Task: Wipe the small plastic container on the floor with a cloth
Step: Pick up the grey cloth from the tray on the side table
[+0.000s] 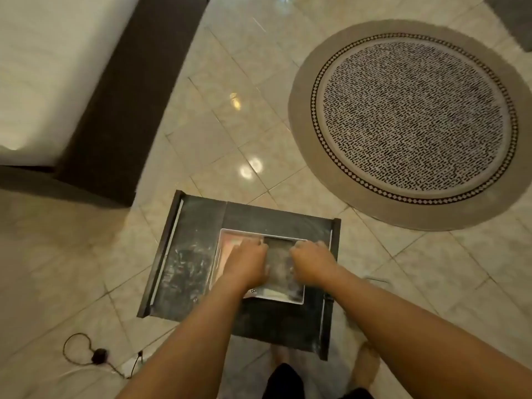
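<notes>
A small greyish, see-through plastic container [278,264] sits upright inside a shallow white-rimmed tray [276,298] on a low dark stand [190,254] on the tiled floor. My left hand [247,262] grips the container's left side with curled fingers. On the opposite side my right hand [311,262] is closed on it the same way. Both forearms reach in from the bottom of the view. The hands hide the container's side walls. I cannot make out any cloth.
A round patterned rug [408,122] lies on the floor at the right. A dark furniture base [121,96] with a white cushion [43,67] fills the upper left. A black cable with a plug [98,355] lies at the lower left. My feet [365,367] stand just behind the stand.
</notes>
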The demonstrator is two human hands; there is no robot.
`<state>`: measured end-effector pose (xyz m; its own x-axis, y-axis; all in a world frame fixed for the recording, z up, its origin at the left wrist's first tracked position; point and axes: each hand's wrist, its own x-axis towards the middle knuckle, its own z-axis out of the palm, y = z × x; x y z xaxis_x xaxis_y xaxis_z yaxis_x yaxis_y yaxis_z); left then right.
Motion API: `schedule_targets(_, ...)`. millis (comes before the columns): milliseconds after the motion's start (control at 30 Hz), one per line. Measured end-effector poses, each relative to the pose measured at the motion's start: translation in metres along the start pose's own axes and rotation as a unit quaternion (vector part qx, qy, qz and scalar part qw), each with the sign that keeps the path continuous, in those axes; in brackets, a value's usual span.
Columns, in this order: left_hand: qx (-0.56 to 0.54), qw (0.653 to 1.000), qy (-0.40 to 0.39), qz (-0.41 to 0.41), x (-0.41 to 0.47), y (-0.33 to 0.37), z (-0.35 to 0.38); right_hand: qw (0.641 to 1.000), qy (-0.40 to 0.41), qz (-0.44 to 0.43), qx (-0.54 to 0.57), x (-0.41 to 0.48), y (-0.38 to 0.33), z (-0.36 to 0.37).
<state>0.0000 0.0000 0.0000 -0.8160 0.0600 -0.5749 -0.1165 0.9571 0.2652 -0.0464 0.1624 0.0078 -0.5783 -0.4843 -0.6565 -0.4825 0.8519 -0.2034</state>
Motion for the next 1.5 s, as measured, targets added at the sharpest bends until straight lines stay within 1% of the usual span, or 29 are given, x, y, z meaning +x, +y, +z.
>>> schedule_targets(33, 0.011, 1.000, -0.010, 0.006, 0.007, -0.002, 0.005, 1.000, -0.003, 0.003, -0.017, 0.007, 0.000, 0.005)
schedule_targets(67, 0.020, 1.000, -0.001, 0.011, 0.015, -0.004, 0.011, 0.999, 0.007, 0.000, -0.034, 0.015, 0.002, 0.010)
schedule_targets(167, 0.054, 0.998, -0.009, 0.019, 0.033, -0.007, 0.029, 0.998, 0.017, 0.005, -0.067, 0.030, 0.006, 0.028)
schedule_targets(233, 0.076, 0.996, -0.008, 0.041, 0.042, -0.006, 0.040, 0.995, 0.025, 0.008, -0.094, 0.036, 0.006, 0.038)
schedule_targets(333, 0.079, 0.995, 0.012, 0.054, 0.050, -0.004, 0.052, 0.992, 0.042, 0.030, -0.118, 0.044, 0.003, 0.050)
schedule_targets(400, 0.082, 0.994, 0.029, 0.062, 0.054, -0.003, 0.060, 0.991, 0.060, 0.045, -0.114, 0.047, -0.002, 0.059)
schedule_targets(500, 0.105, 0.990, 0.050, 0.077, 0.061, -0.002, 0.071, 0.988, 0.096, 0.071, -0.097, 0.051, -0.009, 0.072)
schedule_targets(600, 0.096, 0.991, 0.053, 0.074, 0.063, -0.001, 0.081, 0.986, 0.116, 0.093, -0.079, 0.056, -0.010, 0.080)
schedule_targets(767, 0.087, 0.993, 0.043, 0.061, 0.062, 0.004, 0.085, 0.988, 0.103, 0.105, -0.037, 0.060, -0.010, 0.081)
schedule_targets(900, 0.048, 0.995, 0.069, 0.048, 0.052, 0.007, 0.075, 0.990, 0.098, 0.099, -0.007, 0.052, -0.011, 0.074)
schedule_targets(967, 0.026, 0.995, 0.094, 0.039, 0.046, 0.006, 0.067, 0.991, 0.096, 0.084, 0.032, 0.044, -0.011, 0.066)
schedule_targets(1000, 0.021, 0.993, 0.107, 0.047, 0.042, 0.005, 0.061, 0.990, 0.090, 0.081, 0.071, 0.039, -0.010, 0.059)
schedule_targets(1100, 0.022, 0.985, 0.131, 0.114, 0.029, 0.002, 0.034, 0.979, 0.043, 0.078, 0.184, 0.019, -0.001, 0.033)
schedule_targets(1167, -0.037, 0.986, 0.114, 0.117, 0.019, 0.006, 0.007, 0.967, 0.050, 0.061, 0.241, 0.003, 0.011, 0.012)
schedule_targets(1233, -0.155, 0.983, 0.064, 0.074, 0.011, 0.013, -0.022, 0.948, 0.074, 0.040, 0.307, -0.015, 0.027, -0.012)
schedule_targets(1267, -0.217, 0.974, 0.042, 0.052, 0.007, 0.017, -0.037, 0.936, 0.087, 0.034, 0.339, -0.026, 0.036, -0.025)
schedule_targets(1333, -0.333, 0.942, 0.028, 0.026, -0.003, 0.030, -0.065, 0.908, 0.108, 0.041, 0.402, -0.050, 0.054, -0.051)
schedule_targets(1400, -0.435, 0.900, 0.023, -0.006, -0.014, 0.048, -0.090, 0.875, 0.126, 0.050, 0.465, -0.075, 0.074, -0.073)
schedule_targets(1467, -0.496, 0.868, 0.019, -0.026, -0.024, 0.072, -0.108, 0.838, 0.144, 0.054, 0.524, -0.100, 0.094, -0.087)
schedule_targets(1500, -0.506, 0.862, 0.017, -0.028, -0.028, 0.085, -0.115, 0.821, 0.152, 0.051, 0.548, -0.113, 0.104, -0.093)
